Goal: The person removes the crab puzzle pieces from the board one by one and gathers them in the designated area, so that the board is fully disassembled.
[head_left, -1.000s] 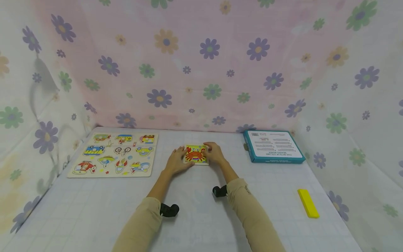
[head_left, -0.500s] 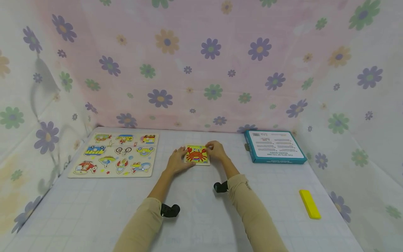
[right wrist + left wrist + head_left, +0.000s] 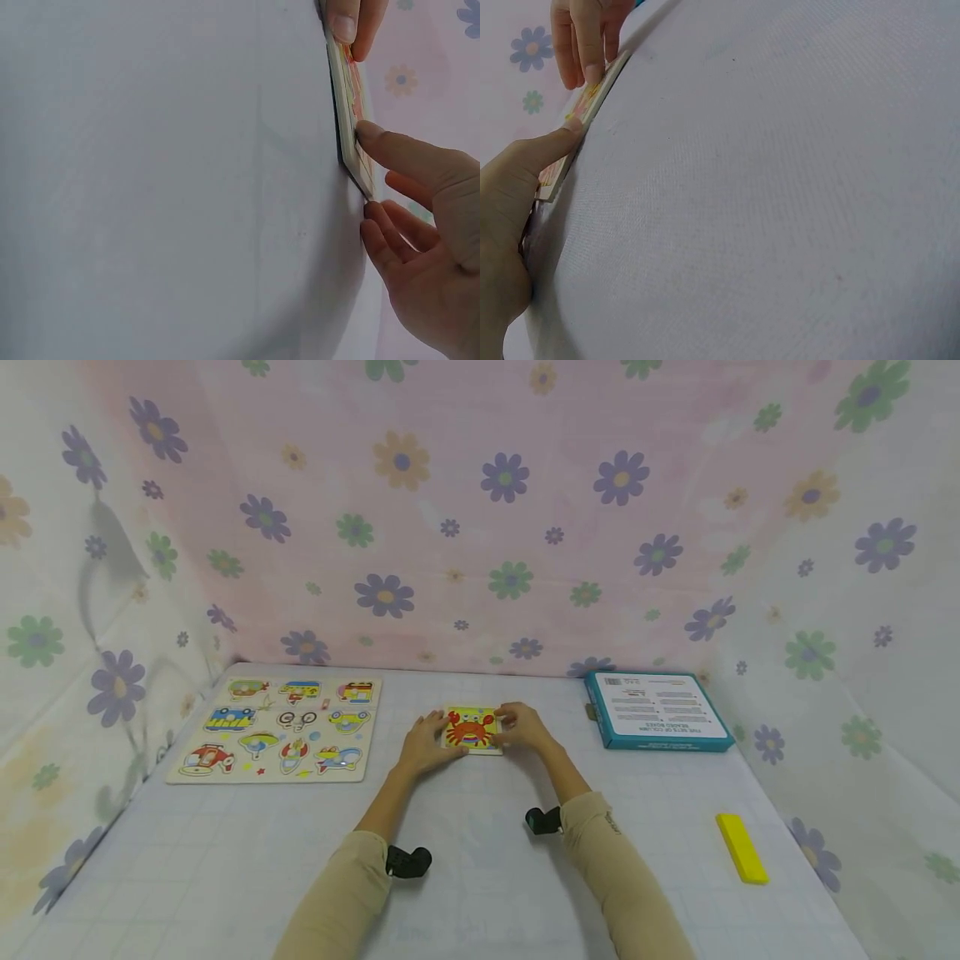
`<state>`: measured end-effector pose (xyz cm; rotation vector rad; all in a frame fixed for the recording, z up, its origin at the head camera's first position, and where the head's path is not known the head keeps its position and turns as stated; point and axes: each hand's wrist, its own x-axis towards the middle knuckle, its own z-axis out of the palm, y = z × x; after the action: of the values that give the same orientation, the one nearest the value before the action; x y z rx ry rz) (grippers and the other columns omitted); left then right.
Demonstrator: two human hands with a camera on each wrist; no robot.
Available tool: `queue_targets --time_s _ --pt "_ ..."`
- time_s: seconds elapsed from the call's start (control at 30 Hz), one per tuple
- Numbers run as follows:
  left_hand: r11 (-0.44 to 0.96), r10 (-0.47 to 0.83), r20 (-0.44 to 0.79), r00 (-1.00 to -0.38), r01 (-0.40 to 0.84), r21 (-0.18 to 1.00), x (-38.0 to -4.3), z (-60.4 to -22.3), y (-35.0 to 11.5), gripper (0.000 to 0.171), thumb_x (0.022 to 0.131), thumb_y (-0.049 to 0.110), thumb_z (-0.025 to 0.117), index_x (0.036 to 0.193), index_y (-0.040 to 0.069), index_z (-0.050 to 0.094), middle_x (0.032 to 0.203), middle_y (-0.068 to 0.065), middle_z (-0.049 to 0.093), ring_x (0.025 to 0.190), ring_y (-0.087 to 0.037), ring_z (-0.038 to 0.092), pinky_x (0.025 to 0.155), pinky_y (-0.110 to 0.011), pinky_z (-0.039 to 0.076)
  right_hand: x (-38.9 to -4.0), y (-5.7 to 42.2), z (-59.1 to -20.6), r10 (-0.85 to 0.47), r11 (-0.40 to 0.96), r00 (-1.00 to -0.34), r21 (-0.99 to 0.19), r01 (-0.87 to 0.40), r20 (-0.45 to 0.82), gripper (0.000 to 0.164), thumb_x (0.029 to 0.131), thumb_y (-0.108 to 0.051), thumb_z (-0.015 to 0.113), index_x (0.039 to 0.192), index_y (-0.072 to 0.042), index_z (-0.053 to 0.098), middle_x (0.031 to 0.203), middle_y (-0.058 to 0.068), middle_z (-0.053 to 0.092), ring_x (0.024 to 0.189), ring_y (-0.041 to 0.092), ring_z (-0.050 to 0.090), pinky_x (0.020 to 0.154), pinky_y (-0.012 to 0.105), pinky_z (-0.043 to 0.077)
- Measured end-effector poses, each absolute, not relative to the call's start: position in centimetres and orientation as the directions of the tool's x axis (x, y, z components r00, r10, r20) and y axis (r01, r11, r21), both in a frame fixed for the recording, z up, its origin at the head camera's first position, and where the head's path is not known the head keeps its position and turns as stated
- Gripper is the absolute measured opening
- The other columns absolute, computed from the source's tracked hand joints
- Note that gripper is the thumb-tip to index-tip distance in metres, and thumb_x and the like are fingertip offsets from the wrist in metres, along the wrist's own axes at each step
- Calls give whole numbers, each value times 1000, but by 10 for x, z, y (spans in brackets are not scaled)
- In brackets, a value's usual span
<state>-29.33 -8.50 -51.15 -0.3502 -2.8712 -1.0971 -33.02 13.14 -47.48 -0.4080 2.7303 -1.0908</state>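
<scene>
A small square crab puzzle (image 3: 472,732) lies flat on the white cloth, its red crab picture facing up on a yellow ground. My left hand (image 3: 423,747) holds its left side, fingers along the edge and thumb at the near rim. At the right side is my right hand (image 3: 523,727). In the right wrist view its thumb (image 3: 375,139) rests on the puzzle's top face, while curled fingers touch the edge by the corner. The left wrist view shows the puzzle (image 3: 592,97) edge-on between both hands, so its picture is barely visible there.
To the left lies a wooden vehicle peg puzzle board (image 3: 272,727). A teal and white box (image 3: 660,710) sits at the back right. Nearer on the right is a yellow bar (image 3: 742,849). Flower-printed cloth (image 3: 465,527) walls the table at the back and sides.
My right hand shifts from the upper right corner of the crab puzzle down along its right side, and the right forearm swings outward. My left hand keeps its hold.
</scene>
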Motion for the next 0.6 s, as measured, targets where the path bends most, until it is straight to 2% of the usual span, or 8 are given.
queue_targets --time_s 0.27,0.6 --pt "708 189 146 -971 238 665 -291 -510 -85 74 75 39 76 132 -2 51 143 -20 42 136 -35 32 112 -49 22 -321 135 -474 -379 708 -923 -661 -248 -60 48 74 -13 80 115 6 62 120 20 61 108 33 58 94 41 48" --pt "694 147 61 -987 147 705 -293 -505 -84 76 73 40 79 133 2 52 145 -15 40 136 -42 28 112 -51 21 -314 132 -471 -403 766 -915 -554 -326 -19 42 78 -16 77 113 5 65 112 17 66 97 24 62 90 37 51"
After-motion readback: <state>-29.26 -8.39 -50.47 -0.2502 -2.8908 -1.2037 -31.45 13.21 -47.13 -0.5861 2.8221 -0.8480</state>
